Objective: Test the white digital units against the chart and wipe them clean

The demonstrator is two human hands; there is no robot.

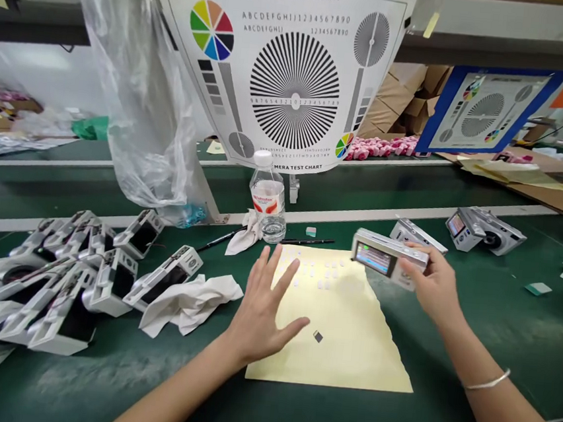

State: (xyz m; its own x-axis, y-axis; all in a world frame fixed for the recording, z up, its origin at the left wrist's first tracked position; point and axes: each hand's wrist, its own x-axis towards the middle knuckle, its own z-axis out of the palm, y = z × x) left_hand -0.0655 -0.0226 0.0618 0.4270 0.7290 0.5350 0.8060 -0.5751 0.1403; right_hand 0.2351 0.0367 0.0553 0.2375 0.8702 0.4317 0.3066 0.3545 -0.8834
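My right hand grips a silver compact camera by its right end, raised over the right side of a yellow paper sheet. The camera's screen is lit and faces me. My left hand hovers with fingers spread at the sheet's left edge, holding nothing. A small dark memory card lies on the sheet, to the right of my left thumb. Several tiny pale pieces sit near the sheet's top. Behind the held camera, another silver camera rests on the green table.
Several silver cameras are piled at left, beside a crumpled white cloth. A water bottle stands behind the sheet, below a hanging test chart. Two more cameras lie at the back right. A plastic bag hangs at left.
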